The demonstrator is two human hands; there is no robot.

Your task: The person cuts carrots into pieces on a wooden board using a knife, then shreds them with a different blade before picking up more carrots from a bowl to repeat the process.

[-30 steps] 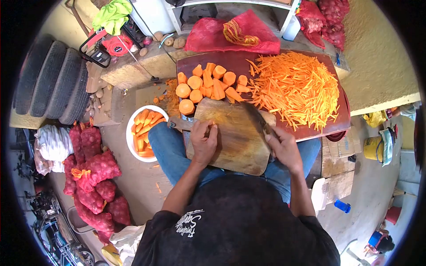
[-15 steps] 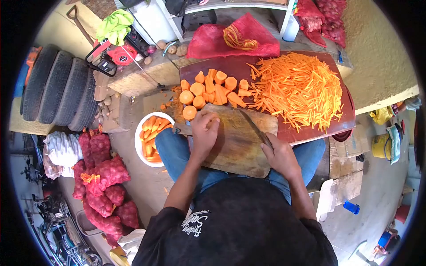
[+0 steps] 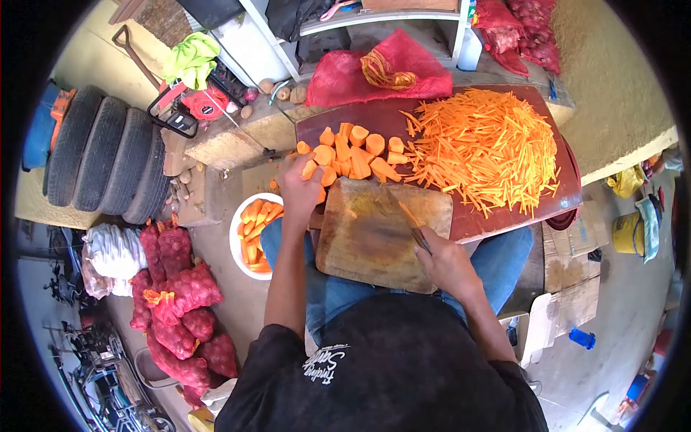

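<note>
My left hand (image 3: pixel 299 189) is at the left end of a group of peeled carrot chunks (image 3: pixel 360 164), its fingers closed around one carrot chunk (image 3: pixel 309 170). The hand partly hides the chunks beside it. In my right hand (image 3: pixel 448 265) is a knife (image 3: pixel 417 234), its blade slanting up and left over the right part of a worn wooden cutting board (image 3: pixel 367 248). The board lies across my lap against the table edge. A large heap of carrot sticks (image 3: pixel 486 147) covers the right of the dark red table (image 3: pixel 568 194).
A white basin (image 3: pixel 239 252) of carrot pieces stands on the floor by my left knee. Red mesh sacks (image 3: pixel 188 288) and stacked tires (image 3: pixel 108 155) are farther left. Behind the table lies a red mesh bag (image 3: pixel 338 75). Cardboard (image 3: pixel 576 288) covers floor on the right.
My left hand has moved from the board up and left to the carrot chunks. The knife in my right hand has shifted slightly down and left. The whole view has tilted a little.
</note>
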